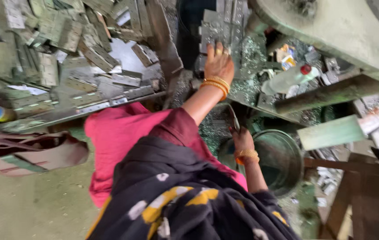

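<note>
Hinges lie everywhere in this view: a big loose pile of flat metal hinge plates (pixel 78 62) covers the tray at the upper left, and more lie on the press bed ahead. The left hand (pixel 219 62) reaches forward with the arm straight, palm down on a hinge plate (pixel 216 27) that lies on the bed of the machine, among bright metal chips (pixel 247 66). Its fingers lie close together and flat on the plate, pressing rather than pinching; the fingertips are partly blurred. The right hand (pixel 242 138) stays low and near the body, just beside the rim of a round metal bucket (pixel 282 164), and it is closed around a thin curved metal hook or handle (pixel 233 118) (which of the two is hard to tell). A clear plastic bottle with a red cap (pixel 289 78) lies to the right of the plate, near the heavy green frame of the machine (pixel 340 31).

Seating the plate well seems to call for a flat, even push, so that it lies square on the bed and does not ride up on the chips. Fingers are safest on the near edge, away from whatever comes down. Sharp scrap is the likely hazard for bare skin.
</note>
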